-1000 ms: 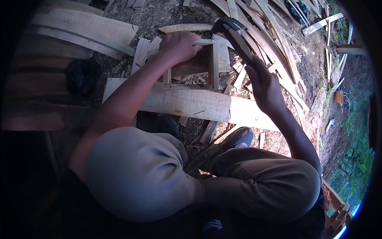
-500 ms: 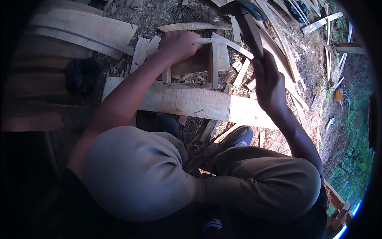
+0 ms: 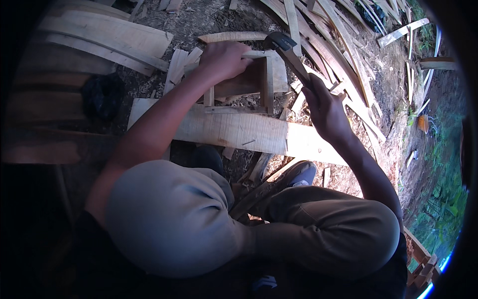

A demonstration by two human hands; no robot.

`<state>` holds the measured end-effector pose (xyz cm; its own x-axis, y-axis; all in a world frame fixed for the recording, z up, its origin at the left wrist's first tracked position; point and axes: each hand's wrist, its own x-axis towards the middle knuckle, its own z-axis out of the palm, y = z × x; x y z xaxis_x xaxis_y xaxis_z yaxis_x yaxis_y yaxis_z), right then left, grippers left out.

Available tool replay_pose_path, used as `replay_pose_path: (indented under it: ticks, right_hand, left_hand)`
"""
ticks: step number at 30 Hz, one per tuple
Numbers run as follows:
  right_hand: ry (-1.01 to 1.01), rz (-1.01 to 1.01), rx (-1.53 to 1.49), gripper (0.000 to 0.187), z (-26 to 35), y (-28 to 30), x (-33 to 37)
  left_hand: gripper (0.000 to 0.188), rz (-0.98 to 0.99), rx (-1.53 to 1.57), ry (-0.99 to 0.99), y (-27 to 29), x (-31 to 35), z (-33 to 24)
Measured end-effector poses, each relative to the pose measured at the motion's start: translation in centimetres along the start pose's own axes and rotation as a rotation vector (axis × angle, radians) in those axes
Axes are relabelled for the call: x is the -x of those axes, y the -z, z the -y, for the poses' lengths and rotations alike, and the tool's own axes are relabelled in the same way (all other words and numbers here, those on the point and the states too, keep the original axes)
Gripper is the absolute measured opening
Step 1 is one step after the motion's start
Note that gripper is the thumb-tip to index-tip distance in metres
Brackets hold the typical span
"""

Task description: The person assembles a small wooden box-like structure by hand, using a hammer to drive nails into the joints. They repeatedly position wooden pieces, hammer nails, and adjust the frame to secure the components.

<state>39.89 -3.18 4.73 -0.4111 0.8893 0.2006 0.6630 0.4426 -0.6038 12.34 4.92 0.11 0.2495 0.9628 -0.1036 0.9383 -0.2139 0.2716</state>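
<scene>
Wood strips heaped upper right, boards lying upper left. Long pale plank on the ground, across in front of the shoes. Open-faced wooden box sits at the plank's far edge, near rail overlapping it. Inside the box: dark brown panel toward the back, wood chips showing near the front rail; can't tell if it has a bottom. Black bag off to the left, in shadow, contents not readable. Left hand clamped on the box's far left edge. Right hand wrapped round the handle of a hammer, head near the box's far right corner, contact unclear. Thin nail lies on the plank.
</scene>
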Motion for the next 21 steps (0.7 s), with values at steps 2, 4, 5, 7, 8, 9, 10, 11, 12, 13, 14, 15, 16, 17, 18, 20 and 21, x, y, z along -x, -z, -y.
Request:
replay_pose_path:
  ticks: [2,4,5,7,8,9,10,11,12,13,14,15,16,17,18,20,21]
  right_hand:
    - [-0.057,0.013,-0.002,0.034,0.7,0.1,0.2]
    - [-0.073,-0.006,-0.055,0.034,1.7,0.1,-0.2]
    - [-0.044,-0.023,-0.034,0.034,1.6,0.1,-0.2]
    - [0.015,-0.054,0.007,0.033,1.2,-0.3,-0.1]
    - [-0.020,-0.003,-0.004,0.032,1.1,-0.1,-0.1]
    - [-0.021,-0.008,-0.002,0.032,0.8,-0.2,-0.1]
    - [-0.022,-0.013,0.000,0.032,0.4,-0.5,0.0]
    - [-0.026,-0.014,-0.005,0.032,0.2,-0.8,0.0]
    - [-0.029,-0.014,-0.008,0.032,0.1,-0.7,-0.2]
    - [-0.033,-0.013,-0.010,0.032,0.1,-0.6,-0.4]
    - [-0.033,-0.013,-0.013,0.032,0.3,-0.5,-0.6]
    - [-0.054,-0.006,-0.025,0.032,0.5,-0.4,-0.7]
    - [-0.076,0.001,-0.036,0.033,0.8,-0.3,-0.6]
    - [-0.099,0.009,-0.046,0.033,1.1,-0.1,-0.5]
    - [-0.097,0.000,-0.033,0.032,1.3,0.2,-0.5]
    - [-0.089,-0.014,-0.015,0.032,2.1,0.8,-0.7]
    - [-0.100,-0.028,-0.045,0.031,2.6,1.0,-0.8]
  left_hand:
    - [0.042,0.004,-0.006,0.012,0.1,0.2,0.0]
    - [0.041,0.015,0.010,0.044,0.0,0.6,0.6]
    - [0.041,0.023,0.008,0.045,0.2,0.6,0.5]
    - [0.041,0.039,0.003,0.047,0.3,0.6,0.3]
    - [0.041,0.010,0.005,0.037,0.1,0.5,0.4]
    - [0.041,-0.018,0.007,0.028,-0.4,0.3,0.6]
    - [0.042,-0.047,0.008,0.019,-0.7,0.2,0.7]
    - [0.042,-0.032,0.009,0.017,-0.4,0.3,0.5]
    - [0.042,-0.018,0.009,0.014,0.0,0.4,0.3]
    - [0.043,-0.003,0.010,0.010,0.3,0.4,0.0]
    - [0.043,-0.022,0.016,0.009,0.1,0.5,0.3]
    - [0.043,-0.042,0.023,0.007,-0.3,0.5,0.6]
    - [0.042,-0.061,0.029,0.005,-0.5,0.5,0.8]
    - [0.042,-0.052,0.023,0.005,-0.5,0.5,0.7]
    - [0.042,-0.042,0.016,0.006,-0.4,0.5,0.5]
    - [0.041,-0.033,0.011,0.015,-0.2,0.6,0.5]
    - [0.041,-0.033,0.012,0.025,-0.1,0.7,0.6]
